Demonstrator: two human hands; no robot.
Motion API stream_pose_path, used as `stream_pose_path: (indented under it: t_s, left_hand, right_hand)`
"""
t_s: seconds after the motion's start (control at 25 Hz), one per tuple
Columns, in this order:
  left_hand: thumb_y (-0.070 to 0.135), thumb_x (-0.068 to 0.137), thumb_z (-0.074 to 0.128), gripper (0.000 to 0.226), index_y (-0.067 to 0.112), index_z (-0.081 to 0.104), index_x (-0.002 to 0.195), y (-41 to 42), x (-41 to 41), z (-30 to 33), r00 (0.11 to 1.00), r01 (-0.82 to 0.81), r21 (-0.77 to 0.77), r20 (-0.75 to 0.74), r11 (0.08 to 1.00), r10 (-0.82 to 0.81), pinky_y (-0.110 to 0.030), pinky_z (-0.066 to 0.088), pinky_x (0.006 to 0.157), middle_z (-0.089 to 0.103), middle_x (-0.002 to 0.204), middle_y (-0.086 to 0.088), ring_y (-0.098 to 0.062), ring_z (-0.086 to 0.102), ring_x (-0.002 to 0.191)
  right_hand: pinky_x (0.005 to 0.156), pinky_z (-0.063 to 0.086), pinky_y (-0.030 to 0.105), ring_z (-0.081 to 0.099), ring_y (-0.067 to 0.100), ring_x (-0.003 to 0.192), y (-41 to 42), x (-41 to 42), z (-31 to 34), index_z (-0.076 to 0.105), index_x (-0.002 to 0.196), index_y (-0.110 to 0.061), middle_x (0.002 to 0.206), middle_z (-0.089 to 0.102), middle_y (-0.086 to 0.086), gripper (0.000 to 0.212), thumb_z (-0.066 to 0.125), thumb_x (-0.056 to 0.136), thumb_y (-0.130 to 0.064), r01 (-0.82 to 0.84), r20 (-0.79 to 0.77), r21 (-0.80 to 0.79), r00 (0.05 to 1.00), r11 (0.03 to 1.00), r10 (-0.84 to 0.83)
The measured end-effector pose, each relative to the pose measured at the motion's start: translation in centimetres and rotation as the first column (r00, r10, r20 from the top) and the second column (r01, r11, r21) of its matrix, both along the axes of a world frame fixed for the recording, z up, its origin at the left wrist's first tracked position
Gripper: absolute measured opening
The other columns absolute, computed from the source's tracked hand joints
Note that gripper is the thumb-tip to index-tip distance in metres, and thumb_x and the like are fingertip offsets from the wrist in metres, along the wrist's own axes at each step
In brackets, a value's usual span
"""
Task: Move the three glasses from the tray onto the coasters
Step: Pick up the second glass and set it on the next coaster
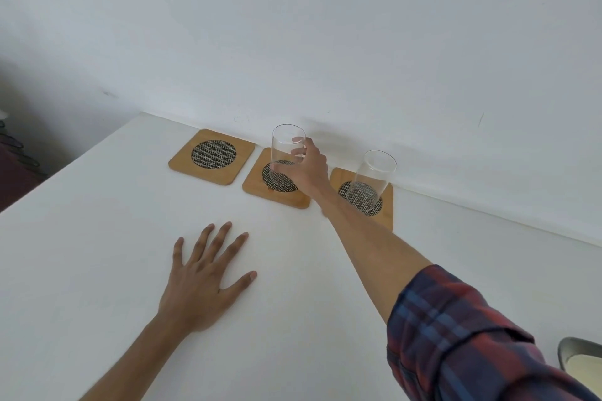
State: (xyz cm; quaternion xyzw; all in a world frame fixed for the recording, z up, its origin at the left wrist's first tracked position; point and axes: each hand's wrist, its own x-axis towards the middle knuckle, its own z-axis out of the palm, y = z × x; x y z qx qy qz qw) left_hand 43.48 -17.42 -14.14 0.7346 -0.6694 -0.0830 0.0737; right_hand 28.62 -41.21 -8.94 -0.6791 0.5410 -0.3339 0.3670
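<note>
Three square wooden coasters with dark mesh centres lie in a row against the wall. The left coaster [211, 156] is bare. On the middle coaster [260, 187] stands a clear glass [286, 146], and my right hand [309, 169] is wrapped around its right side. A second clear glass [373, 181] stands upright on the right coaster [386, 208], untouched. My left hand [202, 280] lies flat on the white table with fingers spread, holding nothing. A grey tray corner [576, 355] shows at the lower right edge; no third glass is visible.
The white table [97, 270] runs back to a white wall [325, 42]. Its left edge drops off beside dark objects [16, 156] on the floor. My right forearm in a plaid sleeve [456, 335] crosses the table diagonally.
</note>
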Motion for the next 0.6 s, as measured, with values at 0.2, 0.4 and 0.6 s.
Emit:
stream_pose_path:
  t_s: [0.2,0.4,0.6]
  left_hand:
    - [0.079,0.081,0.005,0.074,0.050,-0.003,0.149,0.0,0.0,0.0,1.000,0.001,0.000,-0.005,1.000,-0.001,-0.053,-0.007,0.120,-0.006,0.163,0.016,-0.010,-0.013,0.150]
    - [0.081,0.078,0.002,0.077,0.051,-0.004,0.149,0.1,-0.1,0.0,1.000,-0.002,0.007,-0.015,1.000,0.002,-0.053,-0.007,0.120,-0.005,0.164,0.016,-0.010,-0.012,0.150]
    - [0.083,0.076,0.001,0.079,0.051,-0.001,0.149,0.1,-0.1,-0.1,1.000,0.002,0.001,-0.017,1.000,-0.002,-0.053,-0.006,0.119,-0.002,0.164,0.015,-0.011,-0.009,0.150]
  right_hand:
    - [0.099,0.042,0.033,0.053,0.024,0.128,0.8,-0.8,0.0,0.037,0.146,-0.017,0.138,0.057,0.007,0.103,0.092,0.062,-0.041,-0.049,-0.079,0.085,0.995,0.995,0.056]
    - [0.091,0.041,0.030,0.054,0.021,0.124,5.9,-3.1,0.0,0.042,0.141,-0.017,0.136,0.058,0.004,0.087,0.084,0.071,-0.046,-0.041,-0.126,-0.024,0.991,0.999,0.037]
    - [0.086,0.056,0.041,0.071,0.012,0.090,11.8,-8.1,0.5,0.066,0.099,-0.019,0.093,0.073,-0.008,0.030,0.079,0.080,-0.038,-0.019,-0.081,-0.025,0.997,0.999,0.017]
